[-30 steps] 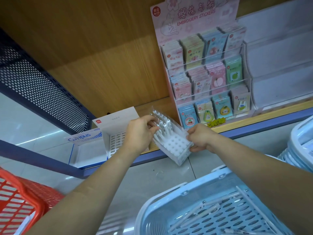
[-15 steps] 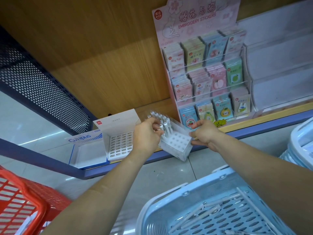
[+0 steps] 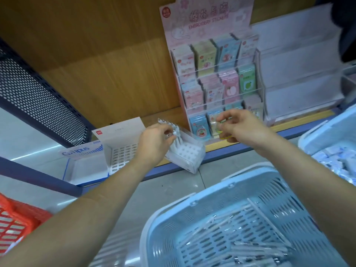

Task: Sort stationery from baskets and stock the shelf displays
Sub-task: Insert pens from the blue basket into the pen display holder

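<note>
Hands apart: left hand point(image 3: 156, 144) grips white pens point(image 3: 178, 140) standing in back rows of pen display box point(image 3: 189, 153). Box tilted, on front edge of shelf point(image 3: 300, 120), between white grid holder point(image 3: 123, 153) and embroidery sticker display point(image 3: 212, 83). Right hand point(image 3: 242, 127) apart from box, hovering before sticker display, fingers loosely curled, nothing visibly held. Blue basket point(image 3: 192, 205) below holds loose pens point(image 3: 221, 228). Red basket point(image 3: 11, 218) far left. Campus tray point(image 3: 82, 164) left of grid holder.

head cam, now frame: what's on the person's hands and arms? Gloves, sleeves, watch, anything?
Nothing worn that shows. The left hand and right hand are ungloved, with no rings, watch or bands visible. The left forearm and right forearm are uncovered to the frame edge, so no sleeve is in view. The frame is slightly blurred, so small details could be missed.
</note>
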The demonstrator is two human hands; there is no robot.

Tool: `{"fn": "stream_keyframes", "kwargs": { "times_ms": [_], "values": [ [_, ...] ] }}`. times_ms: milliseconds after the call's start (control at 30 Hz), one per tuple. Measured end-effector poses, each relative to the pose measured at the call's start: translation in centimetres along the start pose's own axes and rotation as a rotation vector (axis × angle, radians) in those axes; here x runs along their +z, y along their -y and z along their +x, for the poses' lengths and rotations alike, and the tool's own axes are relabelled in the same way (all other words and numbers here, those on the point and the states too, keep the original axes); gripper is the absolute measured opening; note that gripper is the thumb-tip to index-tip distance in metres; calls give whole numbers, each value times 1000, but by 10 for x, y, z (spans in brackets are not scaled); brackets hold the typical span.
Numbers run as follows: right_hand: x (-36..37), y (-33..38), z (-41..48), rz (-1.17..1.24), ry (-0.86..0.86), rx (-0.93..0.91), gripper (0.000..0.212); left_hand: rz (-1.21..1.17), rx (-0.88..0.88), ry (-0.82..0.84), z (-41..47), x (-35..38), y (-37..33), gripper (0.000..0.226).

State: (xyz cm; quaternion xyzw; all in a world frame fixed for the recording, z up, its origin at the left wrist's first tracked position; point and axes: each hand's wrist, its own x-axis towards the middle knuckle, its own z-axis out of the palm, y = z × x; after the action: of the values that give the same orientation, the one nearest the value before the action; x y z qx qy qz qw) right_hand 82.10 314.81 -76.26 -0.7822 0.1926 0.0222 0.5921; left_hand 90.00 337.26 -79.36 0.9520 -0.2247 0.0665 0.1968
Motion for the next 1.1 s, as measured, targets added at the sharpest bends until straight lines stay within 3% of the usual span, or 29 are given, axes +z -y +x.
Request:
{"fn": "stream_keyframes", "kwargs": {
  "times_ms": [100,267,367,500,633,667,800,900,933,1000,1067,1100],
  "values": [
    [-26,0,-30,-117,32,-71,8,-79,53,117,-3,-12,-28,13],
    [-57,-33,-64,-425,-8,-98,13,-105,341,762,-33,-12,-96,34],
    [-67,-50,-82,-568,-70,-92,20,-11,402,916,-51,5,-111,33],
    [-59,-65,-94,-716,-151,-156,32,50,432,830,-54,14,-112,30],
    [-42,-68,-115,-804,-352,-450,36,141,460,643,-50,17,-113,41],
    [-39,-68,-119,-813,-328,-482,33,142,457,585,-49,18,-114,41],
    [-20,-78,-117,-844,163,-242,36,53,370,368,-48,22,-101,38],
    [-3,-92,-106,-911,348,-120,53,100,561,56,-54,18,-86,26],
    [0,-95,-102,-921,380,-85,58,115,661,61,-60,18,-83,23],
    [4,-100,-95,-939,439,-18,65,139,717,406,-81,24,-82,24],
    [5,-103,-90,-967,481,29,68,261,642,813,-107,45,-78,47],
    [4,-105,-87,-978,496,52,69,303,617,920,-117,57,-75,62]
  ]
}}
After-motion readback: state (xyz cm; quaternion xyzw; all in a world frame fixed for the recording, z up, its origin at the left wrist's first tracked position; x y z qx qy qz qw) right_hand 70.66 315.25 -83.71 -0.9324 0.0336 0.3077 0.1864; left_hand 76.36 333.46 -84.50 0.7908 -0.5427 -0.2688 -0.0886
